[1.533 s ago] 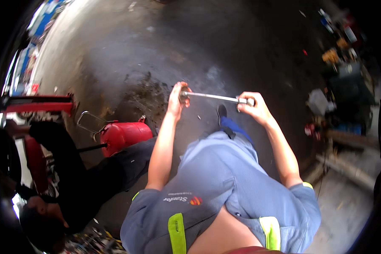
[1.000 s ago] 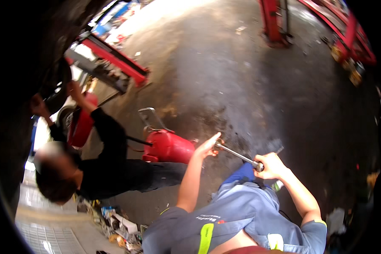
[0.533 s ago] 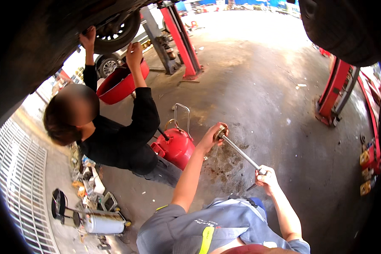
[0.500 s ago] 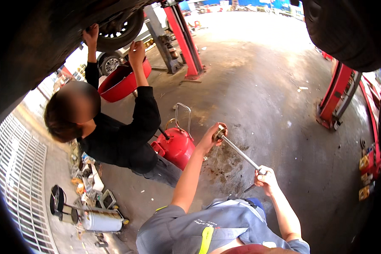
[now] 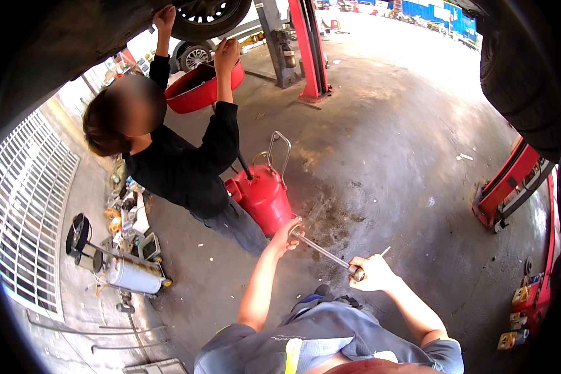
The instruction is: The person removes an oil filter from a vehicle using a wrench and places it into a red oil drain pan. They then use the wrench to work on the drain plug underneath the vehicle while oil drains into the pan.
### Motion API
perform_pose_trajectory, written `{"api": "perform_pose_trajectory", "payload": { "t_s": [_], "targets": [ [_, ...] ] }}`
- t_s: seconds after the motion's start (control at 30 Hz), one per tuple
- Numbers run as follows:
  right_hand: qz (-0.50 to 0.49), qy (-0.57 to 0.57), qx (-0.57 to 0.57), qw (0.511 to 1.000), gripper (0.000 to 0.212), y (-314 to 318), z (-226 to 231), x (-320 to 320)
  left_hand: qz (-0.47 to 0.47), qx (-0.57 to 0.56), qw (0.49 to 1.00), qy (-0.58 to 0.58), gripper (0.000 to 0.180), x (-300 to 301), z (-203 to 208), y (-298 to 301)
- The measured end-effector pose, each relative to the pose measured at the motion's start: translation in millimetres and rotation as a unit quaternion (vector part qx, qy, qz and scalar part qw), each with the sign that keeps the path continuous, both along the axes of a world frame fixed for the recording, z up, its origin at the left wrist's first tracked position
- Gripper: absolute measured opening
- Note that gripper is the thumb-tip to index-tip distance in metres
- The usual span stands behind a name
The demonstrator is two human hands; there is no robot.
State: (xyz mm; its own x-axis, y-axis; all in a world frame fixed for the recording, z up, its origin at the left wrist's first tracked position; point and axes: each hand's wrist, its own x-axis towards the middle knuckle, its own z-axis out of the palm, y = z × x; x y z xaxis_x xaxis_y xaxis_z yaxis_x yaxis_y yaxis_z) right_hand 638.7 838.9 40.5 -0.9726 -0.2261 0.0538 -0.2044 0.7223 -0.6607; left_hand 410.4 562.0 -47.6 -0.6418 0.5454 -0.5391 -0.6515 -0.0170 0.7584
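In front of my body I hold a ratchet wrench (image 5: 356, 273) fitted with a long steel extension bar (image 5: 324, 252). My left hand (image 5: 282, 242) is closed around the round, cup-like metal socket (image 5: 295, 233) at the bar's far end. My right hand (image 5: 374, 275) grips the wrench at the near end; the thin handle tip sticks out above its knuckles. Left of me a co-worker (image 5: 181, 168) in a black top reaches both arms up under a raised vehicle, next to a wheel (image 5: 209, 17). The tool touches nothing but my hands.
A red oil drainer tank (image 5: 265, 196) with a wide red catch pan (image 5: 196, 93) stands by the co-worker. Red lift posts (image 5: 308, 50) rise ahead and at the right (image 5: 508, 181). A grey wheeled tank (image 5: 134, 272) and clutter lie left, and a tyre (image 5: 517, 93) hangs upper right.
Both hands have come lower and closer to my body with the tool. The wrench handle has swung from pointing down-left to up-right. My view has shifted, and the co-worker still reaches up.
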Motion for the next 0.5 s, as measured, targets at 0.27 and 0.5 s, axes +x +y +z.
{"api": "perform_pose_trajectory", "payload": {
  "t_s": [0.27,0.5],
  "targets": [
    [0.011,-0.098,-0.182,0.978,0.025,3,-35,19,0.086,0.032,0.996,0.008,0.054,87,4,-43],
    [0.065,-0.177,-0.436,0.88,0.014,-10,-64,17,0.151,0.012,0.983,0.104,0.05,134,7,-75]
  ]
}}
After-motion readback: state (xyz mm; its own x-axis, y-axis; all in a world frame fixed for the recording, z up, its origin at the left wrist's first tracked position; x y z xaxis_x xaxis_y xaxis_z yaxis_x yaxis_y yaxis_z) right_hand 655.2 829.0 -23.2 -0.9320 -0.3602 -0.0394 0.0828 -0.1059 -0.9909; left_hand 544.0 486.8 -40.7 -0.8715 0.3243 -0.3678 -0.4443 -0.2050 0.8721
